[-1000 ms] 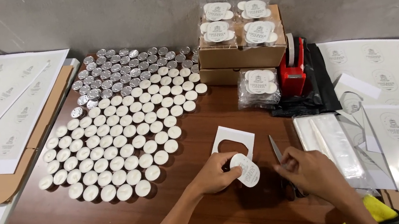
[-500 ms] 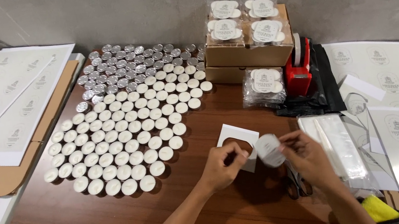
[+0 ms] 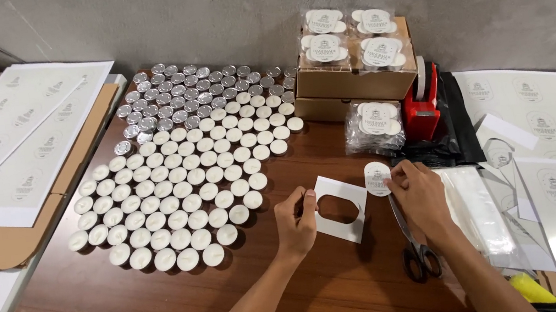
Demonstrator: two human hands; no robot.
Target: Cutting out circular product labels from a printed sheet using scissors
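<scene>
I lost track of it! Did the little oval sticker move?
Yes. The oval sticker went right, from the left hand to the right hand, past the cut-out backing paper toward the red tape dispenser.

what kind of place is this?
Likely a small craft packing bench: rows of tealight candles on a wooden table, sticker sheets, bagged candle packs on cardboard boxes. The right hand holds a cut-out sticker.

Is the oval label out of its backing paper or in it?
Out: the right hand holds the oval label, while the backing paper shows an empty oval hole.
</scene>
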